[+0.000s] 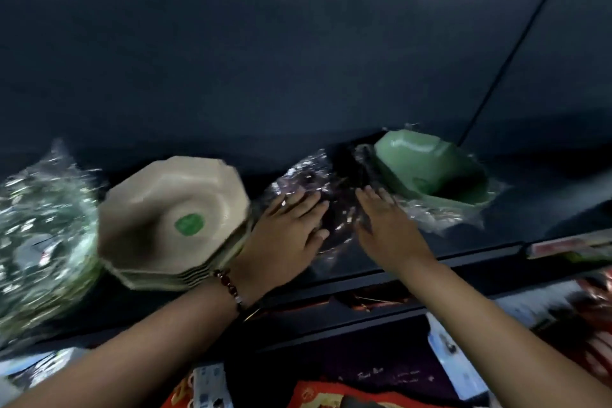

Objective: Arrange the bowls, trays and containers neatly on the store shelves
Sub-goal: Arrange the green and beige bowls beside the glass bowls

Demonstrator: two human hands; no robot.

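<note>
A dark bowl wrapped in clear plastic stands on the dark shelf between my hands. My left hand lies on its left side, fingers spread and flat. My right hand presses its right side, fingers extended. Just left of my left hand sits a stack of beige octagonal bowls with a green sticker inside the top one. A green bowl in plastic wrap tilts at the back right, close to my right fingertips. The image is blurred.
A plastic-wrapped greenish stack fills the far left of the shelf. Below the shelf edge lie packaged goods, red items and a white card. A shelf upright runs diagonally at the upper right.
</note>
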